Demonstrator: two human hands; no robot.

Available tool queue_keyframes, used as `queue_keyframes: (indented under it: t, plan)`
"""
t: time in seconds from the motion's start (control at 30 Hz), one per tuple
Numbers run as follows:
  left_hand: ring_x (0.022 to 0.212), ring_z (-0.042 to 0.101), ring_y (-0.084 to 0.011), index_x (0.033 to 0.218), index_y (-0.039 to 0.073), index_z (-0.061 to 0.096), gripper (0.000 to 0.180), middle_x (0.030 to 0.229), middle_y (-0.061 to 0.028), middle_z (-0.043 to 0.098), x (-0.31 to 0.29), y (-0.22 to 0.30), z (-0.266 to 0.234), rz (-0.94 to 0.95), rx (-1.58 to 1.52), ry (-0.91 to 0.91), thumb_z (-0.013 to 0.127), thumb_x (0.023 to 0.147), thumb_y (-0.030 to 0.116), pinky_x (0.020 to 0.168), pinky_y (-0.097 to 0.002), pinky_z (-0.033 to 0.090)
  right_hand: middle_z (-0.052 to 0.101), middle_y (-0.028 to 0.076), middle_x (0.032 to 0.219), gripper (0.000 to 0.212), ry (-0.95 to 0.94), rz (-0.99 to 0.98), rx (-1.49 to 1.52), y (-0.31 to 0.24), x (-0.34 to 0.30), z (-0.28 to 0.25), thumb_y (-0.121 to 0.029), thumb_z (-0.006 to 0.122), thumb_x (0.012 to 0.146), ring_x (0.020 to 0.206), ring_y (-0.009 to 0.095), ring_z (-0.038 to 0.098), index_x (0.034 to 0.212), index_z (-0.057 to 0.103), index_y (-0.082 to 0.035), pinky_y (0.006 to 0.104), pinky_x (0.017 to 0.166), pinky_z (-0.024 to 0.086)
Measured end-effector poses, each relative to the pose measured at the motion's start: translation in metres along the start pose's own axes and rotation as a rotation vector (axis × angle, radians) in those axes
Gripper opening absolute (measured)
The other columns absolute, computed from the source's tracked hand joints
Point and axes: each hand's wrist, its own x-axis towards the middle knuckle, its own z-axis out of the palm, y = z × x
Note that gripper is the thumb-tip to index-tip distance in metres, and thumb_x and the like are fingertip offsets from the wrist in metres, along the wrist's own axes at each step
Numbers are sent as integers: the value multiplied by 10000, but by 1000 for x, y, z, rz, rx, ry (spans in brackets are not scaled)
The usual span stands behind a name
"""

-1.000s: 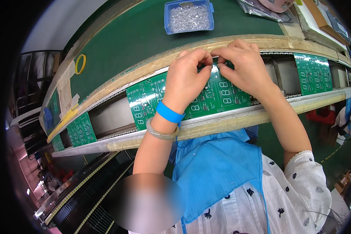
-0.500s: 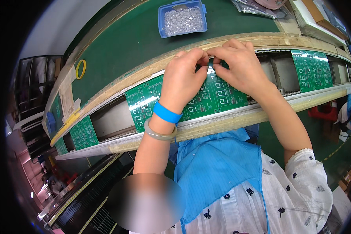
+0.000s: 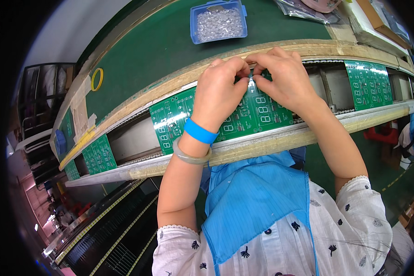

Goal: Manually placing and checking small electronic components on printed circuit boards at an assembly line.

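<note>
The left hand [image 3: 221,87] and right hand [image 3: 283,80] curl over a green circuit board [image 3: 249,115] lying in the track [image 3: 271,142] (whether fingertips meet, I can't tell). Beyond, the green surface [image 3: 152,60] carries a blue tub [image 3: 194,27] of clear bits [image 3: 220,25] and a yellow ring [image 3: 93,82]; dark shelves [image 3: 36,103] stand left.

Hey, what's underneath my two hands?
Green circuit board with white digit outlines shows around and beneath your left hand and right hand. The parts directly behind both hands are covered, so I can't tell if it's one continuous piece.
</note>
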Motion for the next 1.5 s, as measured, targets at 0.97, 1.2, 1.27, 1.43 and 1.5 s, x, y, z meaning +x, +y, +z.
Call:
queue_keyframes:
  t: [0.97, 1.2, 1.27, 1.43, 1.5]
  plan:
    - [809, 641, -302, 881, 46, 690, 102, 816, -106, 703, -10, -12, 10, 39, -74, 139, 702, 780, 53, 727, -408, 528, 700, -14, 817, 221, -5, -49, -150, -12, 2, -4, -141, 695, 803, 903, 200, 628, 1022, 722, -148, 397, 831, 386]
    - [810, 639, -304, 867, 48, 679, 100, 806, -105, 692, -10, -17, 13, 54, -96, 165, 708, 771, 53, 725, -409, 526, 677, 11, 824, 206, -24, -103, -209, -11, 5, -5, -147, 705, 794, 936, 198, 610, 1000, 719, -139, 413, 837, 356]
    - [812, 640, -304, 867, 46, 678, 105, 809, -104, 691, -8, -14, 12, 58, -112, 159, 711, 767, 52, 725, -408, 525, 683, 6, 836, 217, -16, -106, -189, -10, 5, -8, -146, 707, 790, 950, 199, 606, 1007, 718, -139, 419, 843, 351]
    - [825, 642, -301, 871, 40, 677, 110, 834, -106, 695, -7, -14, 10, 70, -89, 110, 713, 767, 39, 736, -403, 526, 711, -22, 890, 265, -13, -113, -147, -7, 3, -6, -139, 715, 779, 986, 206, 602, 1044, 716, -139, 425, 861, 344]
    - [839, 635, -321, 856, 46, 682, 80, 829, -111, 693, -7, -10, 10, 63, -102, 107, 681, 776, 37, 750, -426, 524, 711, -23, 881, 270, -2, -104, -149, -7, 2, -3, -138, 715, 779, 986, 204, 603, 1049, 718, -139, 423, 863, 344]
